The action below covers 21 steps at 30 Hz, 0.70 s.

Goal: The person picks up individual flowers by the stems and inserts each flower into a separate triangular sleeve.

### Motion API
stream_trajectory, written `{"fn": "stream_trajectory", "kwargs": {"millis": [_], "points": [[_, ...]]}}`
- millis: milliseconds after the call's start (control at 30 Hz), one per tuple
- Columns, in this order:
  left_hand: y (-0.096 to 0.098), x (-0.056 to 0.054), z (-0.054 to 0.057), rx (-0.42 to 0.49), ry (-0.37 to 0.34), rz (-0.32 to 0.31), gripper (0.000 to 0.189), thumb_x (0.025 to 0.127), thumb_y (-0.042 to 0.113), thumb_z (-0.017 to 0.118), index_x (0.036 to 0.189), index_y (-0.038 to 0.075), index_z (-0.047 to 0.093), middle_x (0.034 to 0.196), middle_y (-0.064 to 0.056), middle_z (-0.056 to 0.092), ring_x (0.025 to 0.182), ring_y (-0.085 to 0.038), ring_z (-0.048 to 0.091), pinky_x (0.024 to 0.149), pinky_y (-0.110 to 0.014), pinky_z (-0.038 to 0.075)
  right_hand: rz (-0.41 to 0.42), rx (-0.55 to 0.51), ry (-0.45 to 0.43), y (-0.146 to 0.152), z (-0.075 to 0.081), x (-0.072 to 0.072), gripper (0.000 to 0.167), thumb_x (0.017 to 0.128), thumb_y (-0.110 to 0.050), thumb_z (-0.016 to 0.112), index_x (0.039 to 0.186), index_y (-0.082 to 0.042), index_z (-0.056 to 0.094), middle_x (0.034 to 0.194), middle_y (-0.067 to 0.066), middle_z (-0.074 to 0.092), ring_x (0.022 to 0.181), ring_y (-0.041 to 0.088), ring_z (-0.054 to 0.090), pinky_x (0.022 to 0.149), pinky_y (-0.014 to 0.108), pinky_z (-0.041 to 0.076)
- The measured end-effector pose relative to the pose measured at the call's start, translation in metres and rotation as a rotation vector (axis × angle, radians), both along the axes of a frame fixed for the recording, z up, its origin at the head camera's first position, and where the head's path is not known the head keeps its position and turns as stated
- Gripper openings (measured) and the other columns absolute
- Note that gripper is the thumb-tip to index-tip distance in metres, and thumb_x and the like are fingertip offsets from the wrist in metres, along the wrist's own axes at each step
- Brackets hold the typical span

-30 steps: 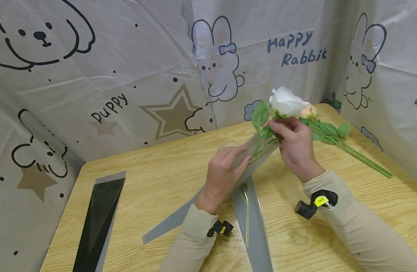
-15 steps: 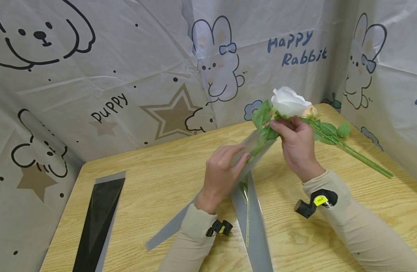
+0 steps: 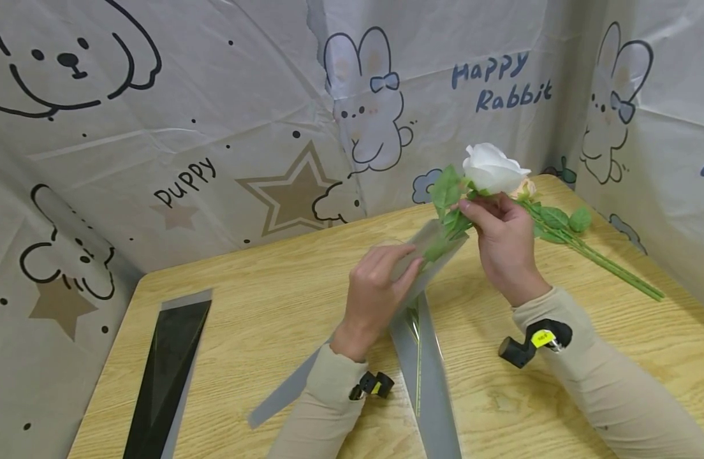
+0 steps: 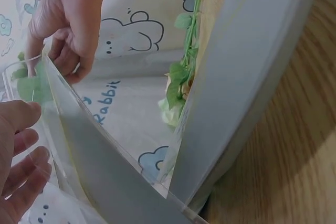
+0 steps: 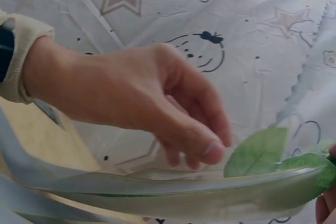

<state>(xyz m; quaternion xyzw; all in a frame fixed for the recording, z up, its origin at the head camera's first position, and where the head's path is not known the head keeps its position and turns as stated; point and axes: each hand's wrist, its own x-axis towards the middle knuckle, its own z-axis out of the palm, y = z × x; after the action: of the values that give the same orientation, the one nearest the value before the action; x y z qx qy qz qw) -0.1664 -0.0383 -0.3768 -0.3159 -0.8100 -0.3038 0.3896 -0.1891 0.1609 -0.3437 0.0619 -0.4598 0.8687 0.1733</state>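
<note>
My right hand (image 3: 504, 245) pinches the stem of a white artificial rose (image 3: 494, 169) just below its bloom. Green leaves (image 3: 446, 191) hang beside the fingers. The rose's lower stem and leaves run into a tapered, translucent grey flower sleeve (image 3: 452, 245). My left hand (image 3: 377, 290) holds that sleeve near its wide mouth between thumb and fingers. In the left wrist view, clear film (image 4: 39, 153) lies at the left fingertips. A leaf (image 5: 257, 153) shows close to the left thumb in the right wrist view. The sleeve's narrow tail (image 3: 289, 392) slants down left, partly hidden by the left arm.
Another grey sleeve (image 3: 429, 382) lies under the held one on the wooden table (image 3: 260, 319). A black sleeve (image 3: 165, 376) lies at the left. Behind the right hand rest a peach flower (image 3: 527, 188) and long green stems (image 3: 616, 271). Printed cloth walls (image 3: 260, 95) surround the table.
The right hand and white rose have shifted slightly up and right. Leaves that were outside the sleeve's mouth now show behind its film. The sleeve's narrow tail has moved slightly down and right.
</note>
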Motion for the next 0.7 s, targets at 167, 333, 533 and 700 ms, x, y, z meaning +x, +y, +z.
{"fn": "stream_trajectory", "kwargs": {"millis": [167,333,533,700], "points": [[-0.0010,0.0001,0.0003,0.003,-0.014,0.007,0.018,0.090,0.014,0.081,0.106,0.005,0.077,0.101,-0.009,0.081,0.093,-0.021,0.078,0.088,-0.027,0.064,-0.023,-0.062,0.013,0.0042,0.0045,-0.0008,0.024,0.092,0.011,0.068,0.112,-0.003,0.069,0.097,0.003,0.074,0.089,0.011,0.072,0.087,0.022,0.062],[-0.0019,-0.0003,0.0002,0.013,-0.020,0.004,0.018,0.091,0.014,0.080,0.106,0.004,0.077,0.101,-0.010,0.081,0.093,-0.022,0.078,0.089,-0.028,0.064,-0.007,-0.065,0.023,0.0048,0.0065,0.0000,0.026,0.092,0.010,0.069,0.114,-0.002,0.068,0.096,0.003,0.074,0.087,0.012,0.072,0.088,0.023,0.062],[-0.0014,-0.0010,0.0000,0.013,-0.012,0.002,0.018,0.091,0.014,0.080,0.106,0.004,0.077,0.100,-0.010,0.081,0.092,-0.022,0.078,0.088,-0.028,0.064,-0.001,-0.068,0.039,0.0054,0.0077,0.0007,0.025,0.092,0.010,0.068,0.114,-0.002,0.067,0.095,0.003,0.073,0.085,0.013,0.073,0.089,0.024,0.062],[-0.0018,-0.0010,0.0003,0.014,-0.020,0.009,0.019,0.091,0.014,0.080,0.107,0.004,0.077,0.100,-0.010,0.081,0.092,-0.022,0.078,0.088,-0.028,0.064,-0.003,-0.103,0.082,0.0064,0.0094,0.0014,0.021,0.092,0.012,0.067,0.110,0.001,0.067,0.090,0.005,0.073,0.081,0.018,0.074,0.087,0.026,0.063]]}}
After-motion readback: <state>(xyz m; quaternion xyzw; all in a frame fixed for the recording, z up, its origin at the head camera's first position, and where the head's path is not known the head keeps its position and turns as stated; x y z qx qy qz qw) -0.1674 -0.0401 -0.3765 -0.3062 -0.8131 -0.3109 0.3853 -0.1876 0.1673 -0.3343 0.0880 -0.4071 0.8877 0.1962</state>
